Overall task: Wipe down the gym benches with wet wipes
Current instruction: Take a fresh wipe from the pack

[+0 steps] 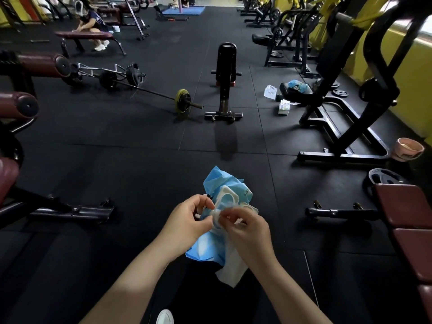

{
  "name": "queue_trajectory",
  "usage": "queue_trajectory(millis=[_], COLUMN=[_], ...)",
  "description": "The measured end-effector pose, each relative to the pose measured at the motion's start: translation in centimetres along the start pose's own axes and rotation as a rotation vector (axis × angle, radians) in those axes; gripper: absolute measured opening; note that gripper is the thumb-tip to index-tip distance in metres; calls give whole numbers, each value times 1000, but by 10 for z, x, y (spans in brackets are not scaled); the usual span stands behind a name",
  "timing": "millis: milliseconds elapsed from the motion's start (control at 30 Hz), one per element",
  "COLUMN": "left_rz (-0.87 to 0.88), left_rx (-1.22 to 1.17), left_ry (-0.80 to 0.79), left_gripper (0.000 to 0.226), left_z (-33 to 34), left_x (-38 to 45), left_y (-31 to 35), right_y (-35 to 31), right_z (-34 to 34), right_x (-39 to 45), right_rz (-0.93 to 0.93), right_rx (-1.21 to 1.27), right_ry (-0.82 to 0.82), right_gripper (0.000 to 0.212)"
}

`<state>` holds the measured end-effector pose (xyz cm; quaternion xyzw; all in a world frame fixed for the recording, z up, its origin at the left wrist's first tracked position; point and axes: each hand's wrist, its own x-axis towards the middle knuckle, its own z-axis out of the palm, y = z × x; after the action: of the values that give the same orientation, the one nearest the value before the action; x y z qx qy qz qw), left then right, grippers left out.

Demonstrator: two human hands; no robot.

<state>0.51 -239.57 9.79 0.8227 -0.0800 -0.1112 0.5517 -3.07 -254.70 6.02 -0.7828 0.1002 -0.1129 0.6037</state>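
Head view: left hand (187, 220) and right hand (247, 230) both pinch the wipes pack (224, 197) between them.

Dim interior; daylight is entering from the window strip (420, 31) far right of the hands (217, 220), brightening the yellow wall (406, 73). The black floor (131, 164) ahead of the hands is showing soft sheen and faint shadows. Wide-angle distortion is bending machine frames at the edges; distant equipment is blurring slightly.
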Motion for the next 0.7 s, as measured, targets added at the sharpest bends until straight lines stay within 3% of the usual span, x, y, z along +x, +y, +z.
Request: queue_trajectory(millis=[100, 167, 233, 300, 433, 500, 567, 633, 700], left_rz=[12, 17, 33, 61, 95, 87, 68, 63, 71], left_rx=[29, 47, 65, 90, 126, 137, 154, 161, 153], left_ry=[11, 25, 22, 6, 1, 4, 25, 41, 28], left_gripper=[18, 19, 18, 17, 13, 13, 14, 15, 15], left_z=[4, 4, 4, 7, 12, 11, 10, 9, 10], left_x=[-1, -2, -3, -5, -8, -7, -6, -4, -5], left_y=[3, 4, 6, 9, 12, 11, 10, 9, 10], right_y=[-8, -12, -12, -9, -7, -11, -12, -10, -8], right_z=[-3, -11, -15, -14, -13, -18, -22, -23, -20], right_x=[2, 3, 3, 2, 2, 3, 1, 0, -1], right_rz=[85, 152, 177, 159, 185, 243, 310, 270, 195], right_rx=[-343, -720, -895, -785, -261, -7, 183, 174, 122], right_ry=[71, -31, -114, -113, -45, -110, -236, -276, -215], right_gripper=[32, 46, 61, 58, 32, 15, 16, 24, 21])
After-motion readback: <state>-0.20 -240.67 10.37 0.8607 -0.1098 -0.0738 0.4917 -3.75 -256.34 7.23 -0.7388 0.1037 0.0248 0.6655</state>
